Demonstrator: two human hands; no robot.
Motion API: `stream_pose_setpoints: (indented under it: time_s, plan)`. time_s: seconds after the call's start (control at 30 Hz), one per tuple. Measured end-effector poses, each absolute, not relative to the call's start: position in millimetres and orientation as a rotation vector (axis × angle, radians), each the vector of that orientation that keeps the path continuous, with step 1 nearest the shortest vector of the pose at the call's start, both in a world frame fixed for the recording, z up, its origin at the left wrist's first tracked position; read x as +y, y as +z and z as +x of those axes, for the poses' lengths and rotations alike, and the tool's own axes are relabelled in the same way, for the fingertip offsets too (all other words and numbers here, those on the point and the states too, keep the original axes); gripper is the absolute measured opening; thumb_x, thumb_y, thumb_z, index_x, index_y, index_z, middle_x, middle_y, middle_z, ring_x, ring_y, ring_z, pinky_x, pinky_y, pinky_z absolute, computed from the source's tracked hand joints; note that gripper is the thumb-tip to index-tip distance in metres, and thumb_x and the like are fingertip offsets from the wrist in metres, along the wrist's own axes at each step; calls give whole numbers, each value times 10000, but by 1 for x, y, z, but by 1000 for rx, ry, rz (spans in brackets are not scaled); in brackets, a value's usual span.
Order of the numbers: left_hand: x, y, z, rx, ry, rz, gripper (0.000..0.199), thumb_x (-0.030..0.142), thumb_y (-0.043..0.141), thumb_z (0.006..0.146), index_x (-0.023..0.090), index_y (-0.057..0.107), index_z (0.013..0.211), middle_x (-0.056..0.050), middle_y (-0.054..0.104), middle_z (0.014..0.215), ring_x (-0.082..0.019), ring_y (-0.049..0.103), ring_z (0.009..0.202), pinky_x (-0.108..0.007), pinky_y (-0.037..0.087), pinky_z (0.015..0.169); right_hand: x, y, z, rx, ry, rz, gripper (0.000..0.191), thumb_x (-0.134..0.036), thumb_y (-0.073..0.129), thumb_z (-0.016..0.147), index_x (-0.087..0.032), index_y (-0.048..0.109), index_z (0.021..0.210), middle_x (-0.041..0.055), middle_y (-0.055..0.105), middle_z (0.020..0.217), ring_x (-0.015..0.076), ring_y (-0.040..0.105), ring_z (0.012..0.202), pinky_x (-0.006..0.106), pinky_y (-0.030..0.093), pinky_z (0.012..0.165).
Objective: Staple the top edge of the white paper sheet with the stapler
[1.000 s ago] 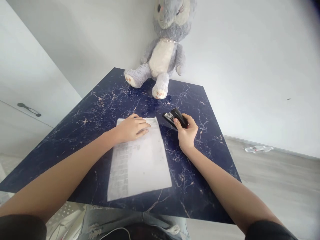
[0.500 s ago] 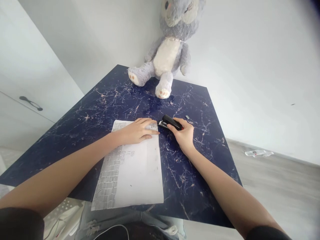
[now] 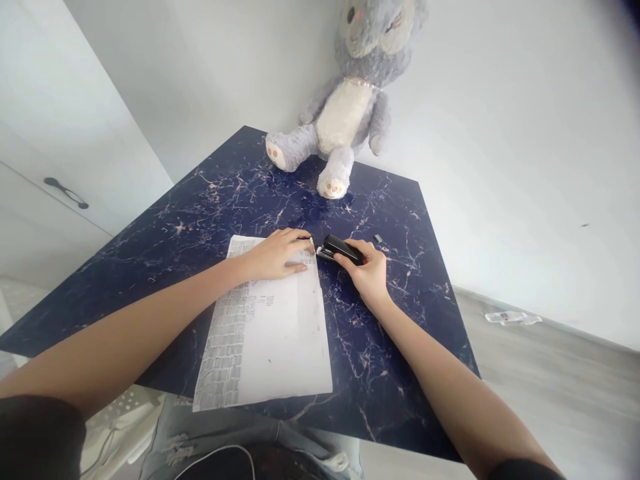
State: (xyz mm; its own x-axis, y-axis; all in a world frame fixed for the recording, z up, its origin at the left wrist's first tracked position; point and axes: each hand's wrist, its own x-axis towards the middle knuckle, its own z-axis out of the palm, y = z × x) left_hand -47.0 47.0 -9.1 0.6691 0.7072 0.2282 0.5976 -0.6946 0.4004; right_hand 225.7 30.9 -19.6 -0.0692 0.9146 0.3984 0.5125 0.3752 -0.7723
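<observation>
Printed paper sheets [image 3: 285, 340] lie on the dark blue marbled table, their near edge at the table's front edge. My left hand [image 3: 280, 255] rests on the upper part of the paper, fingers spread toward its top right corner. Just right of that corner, my right hand [image 3: 369, 267] is wrapped round a black stapler [image 3: 341, 249]. The stapler's front end points left at the paper's right edge, and its jaws look apart.
A large grey plush toy [image 3: 345, 117] sits at the back of the table [image 3: 200, 213] against the wall. A small staple strip-like piece [image 3: 378, 238] lies beyond my right hand. A white cabinet stands left; a plastic wrapper [image 3: 513, 318] is on the floor.
The view has shifted slightly. My left fingers are bent more at the paper's top right corner. My right hand still holds the stapler beside it.
</observation>
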Motion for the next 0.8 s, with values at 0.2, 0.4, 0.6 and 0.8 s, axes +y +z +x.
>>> stream_pose_setpoints:
  time_s: [0.2,0.4,0.6,0.8]
  plan:
    - [43,-7,-44,1020,531,2622,442,351,639,990,282,605,1426,-90,454,1630,-334,444,1465,-546,343,1189,28,-15,224,-1758,536,-1282,247,-384,778,857,-251,784,1065,43,758,976,247,614,910,416,495,855]
    - [44,-9,-43,886,648,2682,316,310,646,987,283,726,1292,-91,538,1555,-324,491,1432,-541,364,1188,28,-14,224,-1771,524,-1285,247,-392,768,862,-255,785,1068,43,760,973,242,620,897,413,496,846]
    - [45,-11,-47,786,498,2665,372,342,619,1024,347,686,1389,-63,473,1641,-303,441,1510,-549,280,1259,28,-15,224,-1766,525,-1265,231,-378,784,863,-248,790,1053,37,762,957,231,623,878,398,499,833]
    - [44,-9,-48,752,325,2652,476,458,542,1064,418,528,1539,2,284,1731,-272,222,1622,-528,100,1325,27,-15,223,-1793,514,-1249,236,-378,783,869,-245,794,1064,49,781,996,236,640,889,413,528,841]
